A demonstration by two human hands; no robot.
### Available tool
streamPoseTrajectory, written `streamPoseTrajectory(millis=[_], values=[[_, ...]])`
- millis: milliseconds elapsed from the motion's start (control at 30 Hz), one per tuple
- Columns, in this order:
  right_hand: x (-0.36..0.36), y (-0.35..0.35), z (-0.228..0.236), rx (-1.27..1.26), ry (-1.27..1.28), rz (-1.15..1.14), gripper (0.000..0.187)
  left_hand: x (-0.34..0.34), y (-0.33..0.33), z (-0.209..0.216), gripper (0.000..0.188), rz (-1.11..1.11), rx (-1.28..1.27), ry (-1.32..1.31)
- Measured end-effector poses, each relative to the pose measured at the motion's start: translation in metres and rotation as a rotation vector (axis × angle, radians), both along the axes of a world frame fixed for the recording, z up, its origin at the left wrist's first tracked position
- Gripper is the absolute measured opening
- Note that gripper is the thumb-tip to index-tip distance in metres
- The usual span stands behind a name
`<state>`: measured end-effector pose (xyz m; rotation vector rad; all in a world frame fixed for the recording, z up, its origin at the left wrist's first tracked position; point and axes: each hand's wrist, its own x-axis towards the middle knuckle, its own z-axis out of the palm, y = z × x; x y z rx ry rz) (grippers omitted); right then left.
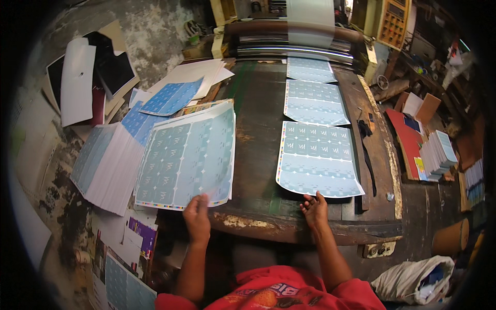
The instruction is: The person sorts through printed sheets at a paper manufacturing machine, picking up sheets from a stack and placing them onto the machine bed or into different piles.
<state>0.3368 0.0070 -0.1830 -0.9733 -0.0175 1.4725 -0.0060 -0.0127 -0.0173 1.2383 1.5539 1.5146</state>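
My left hand [197, 219] is closed at the near right corner of a large pale-blue printed sheet [188, 150], which lies on top of a pile at the table's left side. The sheet's right edge curls upward. My right hand [315, 213] is palm up with its fingers partly curled and apart, at the near edge of another blue printed sheet [319, 157]. That sheet's near edge bends up a little, and the fingertips meet or nearly meet it. Two similar sheets, a middle one [315, 101] and a far one [310, 70], lie in line behind it.
Rollers [258, 49] of a machine span the far end of the dark worn table [248, 170], with a translucent sheet [310, 23] over them. Left stands a fanned paper stack [111, 165]. A dark strap [368, 155] lies right. A white sack [416, 281] sits lower right.
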Motion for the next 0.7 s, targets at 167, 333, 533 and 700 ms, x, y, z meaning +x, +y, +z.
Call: streamPoseTrajectory(millis=[167,333,533,700], values=[[-0.016,-0.007,0.017,-0.043,-0.015,-0.079,0.047,0.008,-0.014,0.027,0.019,-0.104,0.196,0.445],[-0.012,-0.053,0.071,0.362,0.089,0.322,0.055,0.033,-0.034,0.042,0.01,-0.728,0.232,0.503],[-0.007,-0.094,0.076,0.14,-0.061,0.386,0.035,0.045,-0.034,0.037,0.035,-0.654,0.407,0.754],[-0.005,-0.147,0.022,-0.078,-0.054,0.355,0.035,0.025,-0.002,0.029,0.051,-0.274,0.288,0.883]])
